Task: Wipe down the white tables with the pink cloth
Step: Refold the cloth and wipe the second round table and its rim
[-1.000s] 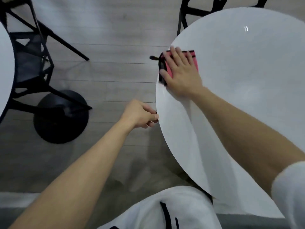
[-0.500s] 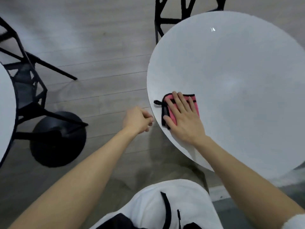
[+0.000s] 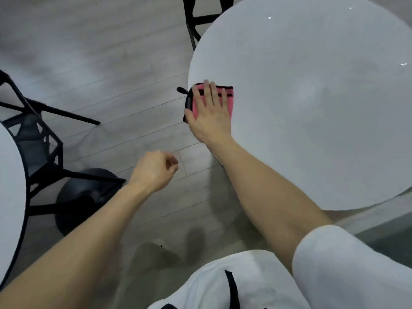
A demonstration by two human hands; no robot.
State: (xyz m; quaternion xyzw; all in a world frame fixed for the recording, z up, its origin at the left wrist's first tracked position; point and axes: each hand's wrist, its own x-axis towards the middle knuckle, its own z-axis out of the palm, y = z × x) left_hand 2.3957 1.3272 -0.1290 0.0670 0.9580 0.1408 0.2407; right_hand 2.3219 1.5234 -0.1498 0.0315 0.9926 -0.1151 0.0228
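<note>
The right grip (image 3: pixel 209 117) presses flat, fingers straight, on the pink cloth (image 3: pixel 228 97) beneath it at the rim of the white worktop (image 3: pixel 312 108); the left grip (image 3: pixel 153 170), loosely curled, holds nothing.

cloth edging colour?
Black trim on the pink cloth, with a black loop at its left corner. Head view, the only one.

Cloth (image 3: pixel 229 98) lying at the near table's (image 3: pixel 312 119) left rim, under the right hand (image 3: pixel 209 118).
The left hand (image 3: pixel 153 170) is hanging over the floor, left of that rim. Farther left, a chair (image 3: pixel 38 139) is standing beside a second table (image 3: pixel 9 186); another chair (image 3: pixel 198 18) is standing behind the near table.
</note>
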